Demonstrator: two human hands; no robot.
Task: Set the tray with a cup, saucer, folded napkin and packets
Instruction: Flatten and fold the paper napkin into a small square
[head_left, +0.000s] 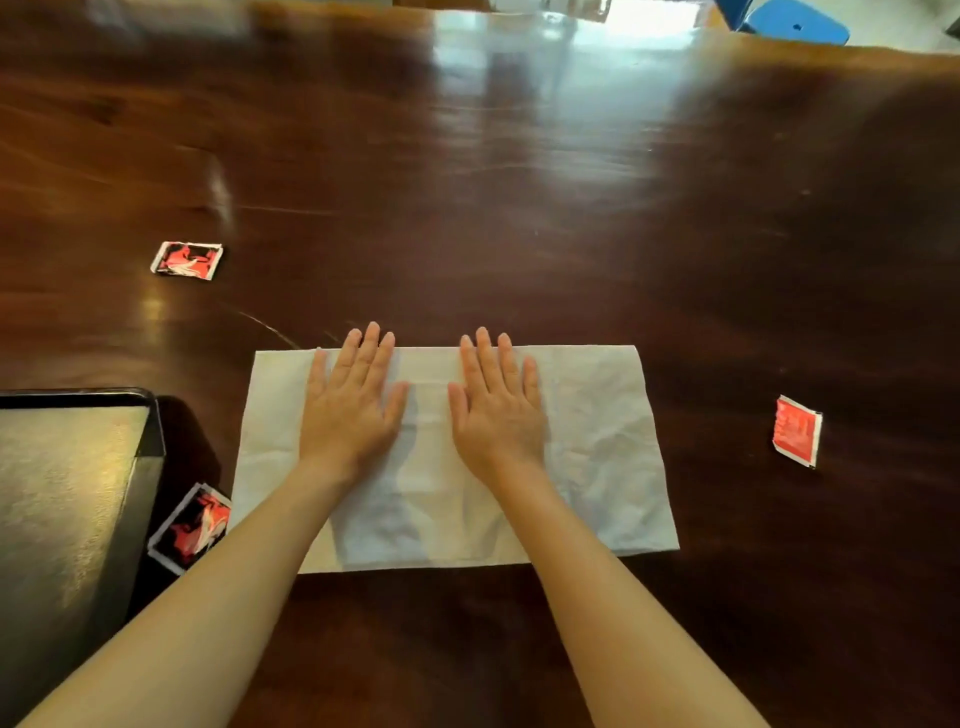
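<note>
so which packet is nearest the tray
The red-and-black square packet beside the black tray's right edge; the far-left packet and the plain red packet lie well apart.

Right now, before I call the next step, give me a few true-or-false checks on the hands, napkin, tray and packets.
1. The left hand and the right hand both lie flat, fingers straight, on the napkin. True.
2. The napkin already lies on the tray. False: it is spread on the table, to the right of the tray.
3. Three packets lie on the table, none on the tray. True: the far-left packet, the packet beside the tray and the right packet.
4. The right hand pinches the right packet. False: that packet lies apart, well right of the napkin, and the hand holds nothing.
</note>
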